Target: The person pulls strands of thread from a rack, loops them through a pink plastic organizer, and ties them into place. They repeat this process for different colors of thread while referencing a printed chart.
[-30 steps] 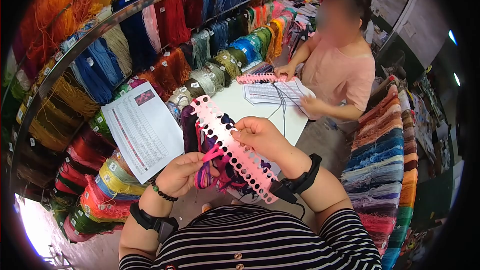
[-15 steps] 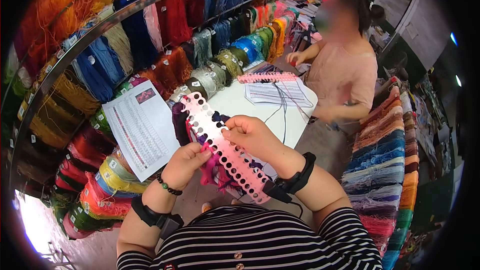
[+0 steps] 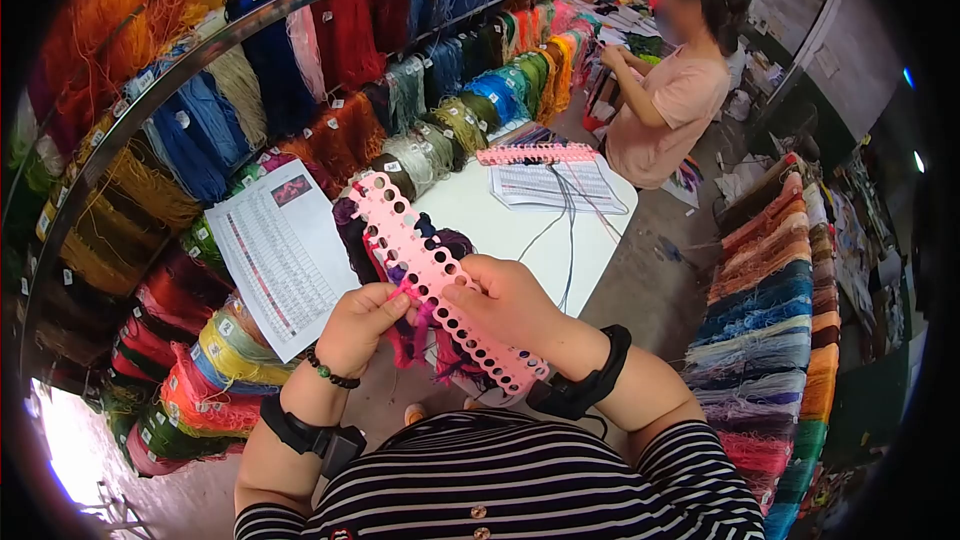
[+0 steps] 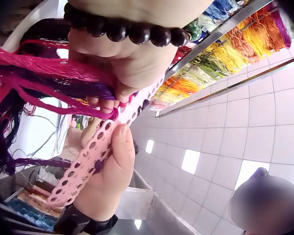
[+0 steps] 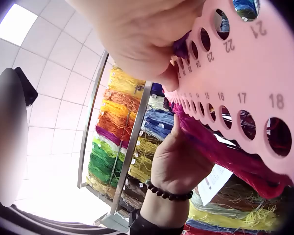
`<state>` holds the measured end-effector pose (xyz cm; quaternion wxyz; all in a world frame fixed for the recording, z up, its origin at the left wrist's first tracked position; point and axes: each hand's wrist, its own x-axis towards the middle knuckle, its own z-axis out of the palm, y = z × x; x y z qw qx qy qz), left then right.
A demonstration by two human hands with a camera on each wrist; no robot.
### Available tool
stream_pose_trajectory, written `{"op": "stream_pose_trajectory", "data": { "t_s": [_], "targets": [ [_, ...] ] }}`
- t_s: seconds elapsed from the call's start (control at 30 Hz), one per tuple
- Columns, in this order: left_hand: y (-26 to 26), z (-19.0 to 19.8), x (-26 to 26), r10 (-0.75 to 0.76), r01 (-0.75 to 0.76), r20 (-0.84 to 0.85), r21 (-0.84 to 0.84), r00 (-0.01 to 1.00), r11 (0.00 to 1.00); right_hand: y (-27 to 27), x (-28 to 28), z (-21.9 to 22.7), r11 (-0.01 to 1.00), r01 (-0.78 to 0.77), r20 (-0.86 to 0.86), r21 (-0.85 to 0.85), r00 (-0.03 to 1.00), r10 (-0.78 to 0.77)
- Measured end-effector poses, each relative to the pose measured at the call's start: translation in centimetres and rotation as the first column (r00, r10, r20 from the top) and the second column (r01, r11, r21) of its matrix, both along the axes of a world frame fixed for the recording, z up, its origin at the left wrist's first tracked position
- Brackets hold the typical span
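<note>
A long pink thread organizer board [image 3: 408, 250] with numbered round holes along both edges slants in front of the body. My right hand [image 3: 512, 305] grips its right edge, thumb on the top face. At the opposite edge, my left hand [image 3: 352, 330] pinches magenta thread [image 5: 206, 134] right by a hole. In the left wrist view, magenta and purple strands [image 4: 44, 66] trail from those fingertips, beside a knot-like loop at the board's edge. Dark purple thread [image 3: 455, 243] shows beyond the right edge. The left fingers are partly hidden behind the board in the head view.
A white table [image 3: 590, 230] stands ahead, bearing another pink board [image 3: 535, 153] and printed sheets [image 3: 560, 187]. A printed chart [image 3: 275, 260] leans on thread racks at the left. More hanging skeins [image 3: 755, 320] line the right. Another person [image 3: 670, 105] stands beyond the table.
My left hand has shifted from the hanging magenta and purple bundle up to the board's edge. The board's far end has swung left and nearer. The other person has moved back from the table.
</note>
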<state>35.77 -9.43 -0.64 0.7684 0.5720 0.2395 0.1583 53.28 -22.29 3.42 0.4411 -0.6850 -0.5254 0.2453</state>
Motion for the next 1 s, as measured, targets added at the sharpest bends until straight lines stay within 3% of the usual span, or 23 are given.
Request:
{"op": "stream_pose_trajectory", "data": {
  "t_s": [0.2,0.67,1.0],
  "targets": [
    [-0.6,0.8,-0.2,-0.079,0.083,0.053,-0.074,0.995,0.994,-0.2,0.3,0.0,1.0,0.019,0.066,0.005,0.998,-0.02],
    [-0.2,0.8,-0.3,-0.169,0.214,0.167,-0.312,0.971,0.926,0.2,1.6,-0.9,0.998,-0.022,-0.019,-0.055,1.0,0.021],
    [0.6,-0.3,-0.1,-0.197,0.244,0.173,-0.312,0.965,0.918,0.4,2.0,-1.1,0.996,-0.037,-0.037,-0.082,0.999,0.034]
  ]
}}
